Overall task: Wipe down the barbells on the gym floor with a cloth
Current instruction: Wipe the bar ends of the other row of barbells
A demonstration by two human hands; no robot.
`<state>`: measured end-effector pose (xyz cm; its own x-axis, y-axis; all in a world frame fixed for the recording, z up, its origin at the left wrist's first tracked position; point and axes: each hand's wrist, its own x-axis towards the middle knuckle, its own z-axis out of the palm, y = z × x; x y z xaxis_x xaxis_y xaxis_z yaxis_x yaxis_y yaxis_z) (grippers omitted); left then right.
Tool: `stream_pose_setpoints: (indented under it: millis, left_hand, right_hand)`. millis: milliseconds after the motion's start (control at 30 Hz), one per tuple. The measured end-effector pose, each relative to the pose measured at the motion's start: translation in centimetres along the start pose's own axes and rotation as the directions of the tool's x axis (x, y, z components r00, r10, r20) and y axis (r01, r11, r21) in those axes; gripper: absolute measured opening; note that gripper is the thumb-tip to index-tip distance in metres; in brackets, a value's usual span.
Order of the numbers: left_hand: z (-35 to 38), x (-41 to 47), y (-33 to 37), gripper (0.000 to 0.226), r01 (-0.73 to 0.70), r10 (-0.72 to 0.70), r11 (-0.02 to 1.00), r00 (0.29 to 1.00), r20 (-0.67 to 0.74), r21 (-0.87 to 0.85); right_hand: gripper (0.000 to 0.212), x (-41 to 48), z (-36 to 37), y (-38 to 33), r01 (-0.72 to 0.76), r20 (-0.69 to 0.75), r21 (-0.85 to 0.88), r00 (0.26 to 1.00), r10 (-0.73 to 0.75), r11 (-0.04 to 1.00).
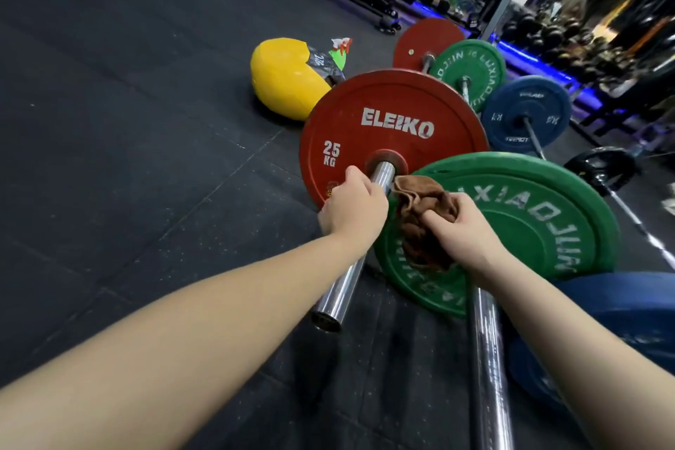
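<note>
- The bar (339, 296) lies on the floor, with its shiny end toward us.
- The left hand (352, 208) has its fingers curled round this bar. It seems to hold the bar steady.
- The right hand (464, 230) grips a bunched brown cloth (423, 215). The cloth sits right against the bar, just by the red plate (394, 120).
- I think this bar end is being wiped. Next, the cloth should wrap the bar and slide along it.
- More barbells (526, 113) lie farther back. They likely need wiping too.

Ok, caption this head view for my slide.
Left hand grips the barbell sleeve by the red plate; right hand holds a brown cloth alongside.
</note>
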<state>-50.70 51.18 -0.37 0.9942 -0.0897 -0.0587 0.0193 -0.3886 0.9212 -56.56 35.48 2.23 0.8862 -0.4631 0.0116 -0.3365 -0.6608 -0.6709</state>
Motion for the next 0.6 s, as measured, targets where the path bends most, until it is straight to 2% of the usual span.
stream_pose_setpoints:
  millis: [33, 133, 200, 300, 433, 533, 600]
  left_hand:
    - [0.4, 0.6, -0.6, 0.023, -0.014, 0.01, 0.995, 0.999, 0.037, 0.099]
    - [2.5, 1.2, -2.2, 0.074, -0.019, -0.071, 0.933, 0.969, 0.235, 0.36]
    - [4.0, 1.1, -3.4, 0.097, -0.044, -0.139, 0.884, 0.926, 0.351, 0.465]
    - [4.8, 1.4, -4.9, 0.093, -0.044, -0.16, 0.872, 0.916, 0.368, 0.488]
    - [4.7, 2.2, -5.6, 0.104, -0.045, -0.181, 0.87, 0.897, 0.403, 0.491]
    - [4.4, 2.6, -6.0, 0.109, -0.08, -0.157, 0.881, 0.881, 0.447, 0.466]
    - [3.9, 3.0, -6.4, 0.108, -0.085, -0.143, 0.9, 0.869, 0.473, 0.428]
  right_hand:
    - [0.044, 0.7, -0.3, -0.1, -0.02, -0.065, -0.015, 0.998, 0.019, 1.0]
    - [0.049, 2.8, -0.5, -0.8, -0.035, -0.2, -0.15, 0.98, 0.004, 0.988]
    - [0.054, 4.1, 0.0, -1.4, -0.004, -0.225, -0.284, 0.972, -0.062, 0.959]
    - [0.053, 6.1, 1.6, -2.7, 0.109, -0.187, -0.444, 0.959, -0.211, 0.89]
    - [0.048, 9.4, 3.6, -3.9, 0.244, -0.065, -0.717, 0.909, -0.412, 0.653]
    - [0.057, 12.3, 4.5, -4.3, 0.269, -0.017, -0.81, 0.878, -0.479, 0.521]
    - [0.064, 14.2, 5.2, -4.5, 0.244, 0.011, -0.867, 0.881, -0.473, 0.434]
